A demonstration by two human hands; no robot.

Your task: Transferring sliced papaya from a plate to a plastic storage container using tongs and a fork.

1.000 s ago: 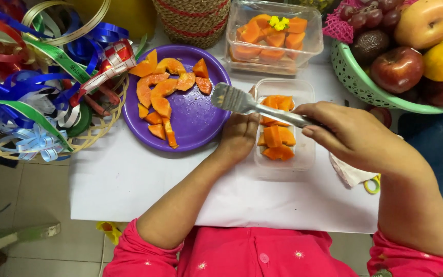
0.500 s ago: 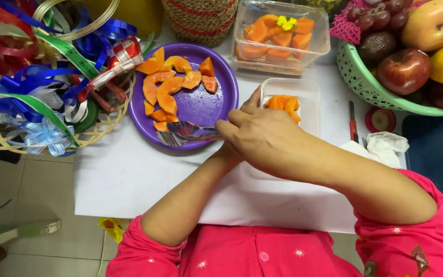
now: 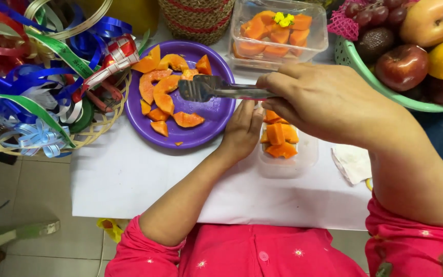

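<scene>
A fruit seller's stall: cut papaya on a purple plate (image 3: 206,115) at centre, a packed clear tub (image 3: 278,31) at 12 o'clock, a green basket of whole fruit (image 3: 380,84) at 2, gift ribbons (image 3: 42,87) at 9.

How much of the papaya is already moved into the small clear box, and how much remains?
Done: several orange pieces lie in the clear box. In hand: the right hand holds metal tongs, empty, over the purple plate; the left hand steadies the box. Left: about ten papaya pieces on the plate.
</scene>
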